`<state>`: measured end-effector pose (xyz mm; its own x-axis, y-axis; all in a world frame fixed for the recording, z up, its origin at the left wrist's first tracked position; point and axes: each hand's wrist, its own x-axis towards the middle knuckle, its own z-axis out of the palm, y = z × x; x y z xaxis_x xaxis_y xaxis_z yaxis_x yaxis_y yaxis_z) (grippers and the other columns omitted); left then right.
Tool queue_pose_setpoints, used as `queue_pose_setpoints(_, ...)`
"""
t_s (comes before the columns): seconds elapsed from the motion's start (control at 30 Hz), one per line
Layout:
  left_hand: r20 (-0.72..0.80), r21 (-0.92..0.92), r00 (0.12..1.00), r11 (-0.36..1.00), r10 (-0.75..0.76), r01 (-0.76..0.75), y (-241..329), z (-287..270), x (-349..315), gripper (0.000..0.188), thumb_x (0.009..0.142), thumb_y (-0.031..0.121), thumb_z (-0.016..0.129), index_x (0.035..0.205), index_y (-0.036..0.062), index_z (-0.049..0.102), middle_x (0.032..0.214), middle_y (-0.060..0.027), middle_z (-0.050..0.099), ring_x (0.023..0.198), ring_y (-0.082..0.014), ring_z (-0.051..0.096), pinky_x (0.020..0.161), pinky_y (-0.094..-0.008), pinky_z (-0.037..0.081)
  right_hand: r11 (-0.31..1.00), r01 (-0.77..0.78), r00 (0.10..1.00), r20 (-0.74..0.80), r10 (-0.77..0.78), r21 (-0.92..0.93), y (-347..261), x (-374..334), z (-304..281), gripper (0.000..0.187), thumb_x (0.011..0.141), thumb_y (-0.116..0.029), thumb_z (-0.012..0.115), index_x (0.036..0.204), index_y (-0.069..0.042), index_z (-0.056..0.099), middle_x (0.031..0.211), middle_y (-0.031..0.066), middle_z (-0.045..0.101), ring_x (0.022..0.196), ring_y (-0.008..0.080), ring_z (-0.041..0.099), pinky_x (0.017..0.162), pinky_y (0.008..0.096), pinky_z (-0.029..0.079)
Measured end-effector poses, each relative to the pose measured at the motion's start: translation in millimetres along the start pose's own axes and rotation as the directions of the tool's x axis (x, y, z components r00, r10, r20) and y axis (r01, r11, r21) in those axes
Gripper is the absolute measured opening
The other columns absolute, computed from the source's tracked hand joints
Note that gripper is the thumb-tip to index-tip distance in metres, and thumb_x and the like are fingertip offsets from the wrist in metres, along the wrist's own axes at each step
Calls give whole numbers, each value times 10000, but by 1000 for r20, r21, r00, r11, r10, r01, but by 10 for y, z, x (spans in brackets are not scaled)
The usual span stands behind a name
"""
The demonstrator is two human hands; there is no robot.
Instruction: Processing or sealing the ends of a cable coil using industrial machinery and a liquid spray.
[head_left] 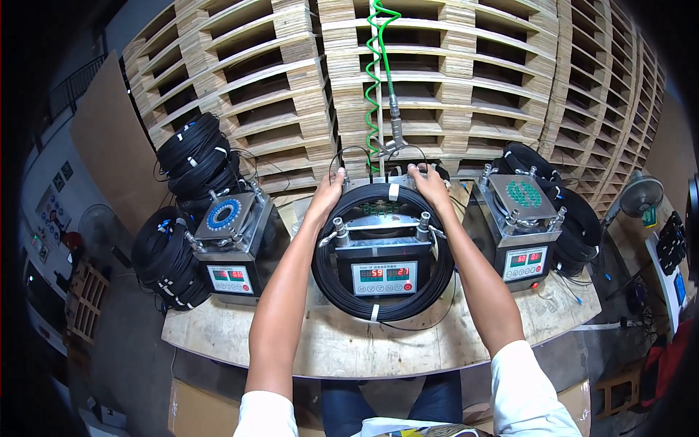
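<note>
A compact metal-topped machine (342,258) with a red and green display stands in the middle of the table. A coil of black cable (375,313), bound with white ties, rests against its front and encircles the display. Both my arms reach past the coil to the machine's far corners. My left hand (327,193) is closed at the far left corner, beside a thin loop of black cable. At the far right corner my right hand (432,188) is closed too, near another thin loop. What the fingers grip is hidden.
Similar machines stand left (237,244) and right (523,233), beside piled black cable coils (164,251). A green spiral air hose (373,69) with a metal nozzle hangs behind the middle machine. Stacked wooden pallets (437,44) rise behind the table (335,357). A fan (642,195) stands right.
</note>
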<state>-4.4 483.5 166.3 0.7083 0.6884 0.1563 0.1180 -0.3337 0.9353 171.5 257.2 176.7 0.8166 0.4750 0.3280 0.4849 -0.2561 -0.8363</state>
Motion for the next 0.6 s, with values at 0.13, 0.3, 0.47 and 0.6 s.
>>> queue_pose_setpoints(0.13, 56, 14, 998, 1000, 6, -7, -27, 1, 18, 869, 935, 630, 500, 1417, -87, 405, 1394, -289, 492, 1334, -334, 461, 1105, -374, 333, 997, -47, 999, -4, 47, -66, -11, -27, -9, 746, 872, -607, 572, 1307, -2, 563, 1196, 314, 619, 1173, 436, 582, 1005, 444, 446)
queue_pose_setpoints(0.3, 107, 0, 993, 999, -41, 42, -34, -27, 44, 846, 937, 632, 498, 1388, -82, 444, 1342, -276, 537, 1286, -326, 500, 1089, -380, 350, 977, -135, 991, -16, 135, -167, -66, -34, 19, 756, 866, -628, 555, 1342, -41, 547, 1248, 310, 595, 1210, 438, 554, 1029, 461, 429)
queue_pose_setpoints(0.47, 52, -25, 999, 1000, 2, -1, -17, 41, 16, 772, 949, 601, 503, 1308, -82, 513, 1270, -258, 585, 1211, -302, 544, 1045, -362, 383, 998, 6, 998, 55, -2, -64, 49, 44, 29, 773, 897, -640, 512, 1285, 26, 573, 1199, 294, 630, 1179, 406, 588, 1019, 413, 432)
queue_pose_setpoints(0.6, 10, 1, 1000, 1000, -18, 18, 46, 68, -51, 749, 951, 581, 514, 1306, -79, 519, 1256, -251, 598, 1196, -298, 558, 1033, -353, 395, 999, 29, 999, 41, -28, -15, 101, 23, 18, 747, 903, -614, 535, 1286, 27, 568, 1207, 277, 632, 1177, 394, 592, 1011, 406, 437)
